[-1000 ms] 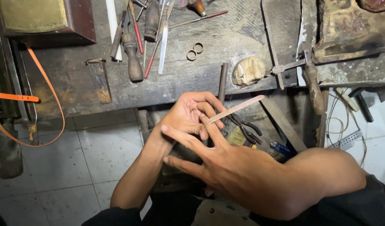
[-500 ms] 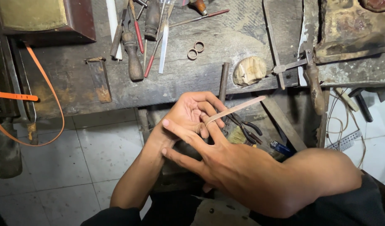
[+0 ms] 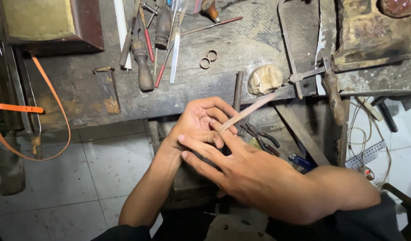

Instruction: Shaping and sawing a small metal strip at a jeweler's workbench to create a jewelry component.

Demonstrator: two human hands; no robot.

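- Head view: left hand [image 3: 201,122] lies palm up just below the desk [image 3: 241,53] edge; the right hand [image 3: 254,172] crosses it, its grip pinching a thin strip [image 3: 248,111].
- The strip looks light, springy and slippery; best pinched near its lower end.

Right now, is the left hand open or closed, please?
Open: the left hand lies palm up, fingers loosely spread, under the right hand and its thin strip.
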